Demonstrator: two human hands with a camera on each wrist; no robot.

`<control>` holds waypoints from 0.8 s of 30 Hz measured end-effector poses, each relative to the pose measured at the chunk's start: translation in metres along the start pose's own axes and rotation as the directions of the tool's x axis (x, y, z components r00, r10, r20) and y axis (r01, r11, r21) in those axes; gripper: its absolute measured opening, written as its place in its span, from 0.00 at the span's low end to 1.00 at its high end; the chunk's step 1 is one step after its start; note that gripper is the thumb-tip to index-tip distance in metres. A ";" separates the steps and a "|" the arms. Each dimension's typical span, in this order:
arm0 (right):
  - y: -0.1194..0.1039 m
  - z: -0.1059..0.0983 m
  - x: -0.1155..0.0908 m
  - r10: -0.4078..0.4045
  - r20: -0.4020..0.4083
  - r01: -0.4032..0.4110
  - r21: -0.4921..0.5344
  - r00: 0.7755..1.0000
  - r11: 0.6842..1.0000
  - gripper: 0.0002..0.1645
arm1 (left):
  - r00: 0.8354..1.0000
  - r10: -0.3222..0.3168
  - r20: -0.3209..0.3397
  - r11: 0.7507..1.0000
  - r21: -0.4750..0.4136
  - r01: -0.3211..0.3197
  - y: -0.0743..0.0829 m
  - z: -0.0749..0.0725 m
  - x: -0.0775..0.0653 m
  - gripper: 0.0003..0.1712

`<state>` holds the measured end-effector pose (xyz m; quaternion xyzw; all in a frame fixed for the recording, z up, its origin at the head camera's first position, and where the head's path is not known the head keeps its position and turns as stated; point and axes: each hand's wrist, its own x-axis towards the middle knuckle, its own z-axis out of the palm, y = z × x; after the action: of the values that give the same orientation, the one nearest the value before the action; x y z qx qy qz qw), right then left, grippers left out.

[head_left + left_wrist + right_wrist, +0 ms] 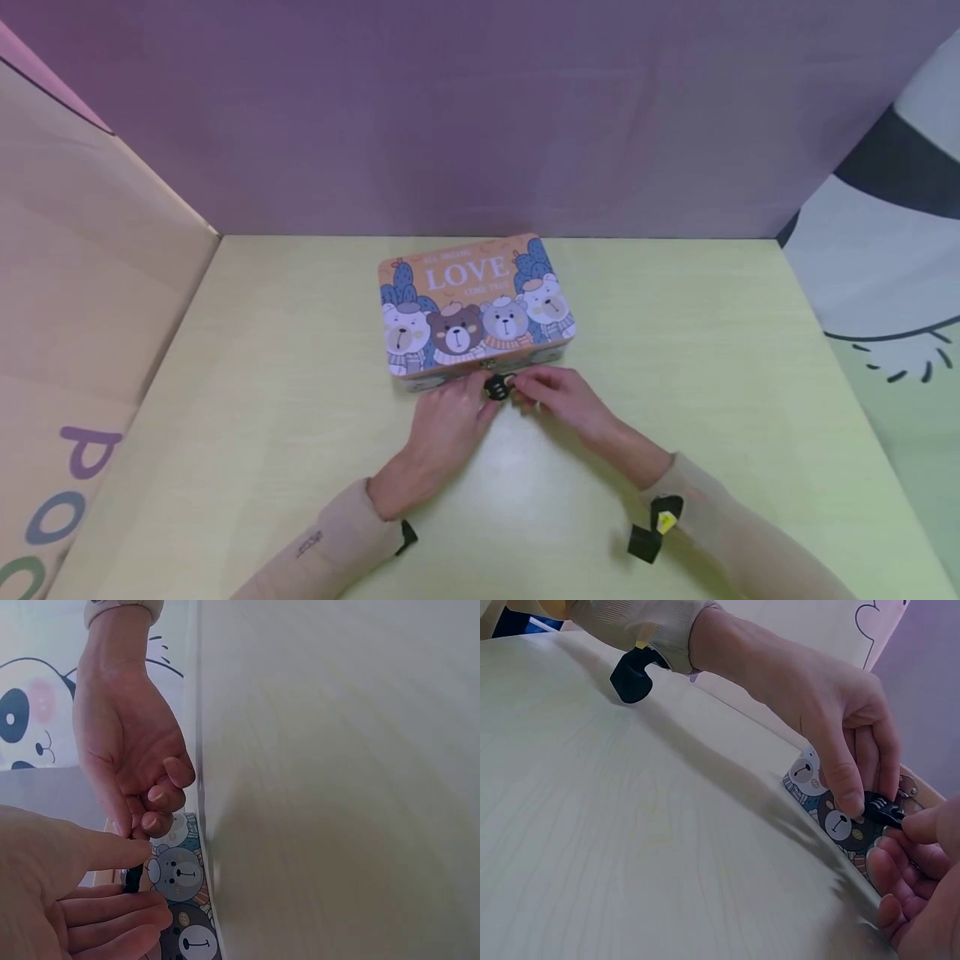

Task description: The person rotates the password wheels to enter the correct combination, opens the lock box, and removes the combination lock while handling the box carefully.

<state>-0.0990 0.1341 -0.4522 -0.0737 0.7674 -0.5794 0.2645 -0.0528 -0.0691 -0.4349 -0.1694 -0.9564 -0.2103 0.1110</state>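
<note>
A tin box (480,292) with bears and the word LOVE on its orange lid stands closed on the table. At its front edge is a small black padlock (497,387) with white marks, just below the metal clasp (907,786). My left hand (448,421) grips the padlock from the left, thumb on one side and fingers on the other. From the right, my right hand (566,400) pinches the padlock's end between thumb and forefinger, its other fingers curled in the right wrist view. In the left wrist view the fingers partly hide the padlock (133,877).
The pale wooden table (285,467) runs back to a purple wall (480,117). Printed side panels stand left and right, the right one (885,275) with a panda drawing. Each sleeve carries a black wrist mount, the right one (645,543) hanging near the table.
</note>
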 end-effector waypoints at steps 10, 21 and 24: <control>0.003 -0.007 -0.002 -0.006 -0.014 0.006 -0.019 1.000 1.000 0.19 | 1.000 0.011 0.021 1.000 -0.008 -0.010 0.004 0.003 0.004 0.17; 0.002 -0.014 -0.008 0.019 -0.039 -0.019 -0.015 0.999 1.000 0.19 | 0.999 0.026 0.036 0.999 0.018 -0.026 0.009 0.008 0.010 0.18; 0.001 -0.016 -0.009 0.030 -0.048 -0.031 -0.017 0.998 0.999 0.19 | 0.999 0.031 0.039 0.999 0.013 -0.031 0.011 0.009 0.011 0.17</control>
<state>-0.0989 0.1524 -0.4473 -0.0506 0.7798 -0.5699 0.2542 -0.0606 -0.0527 -0.4360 -0.1874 -0.9570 -0.1989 0.0969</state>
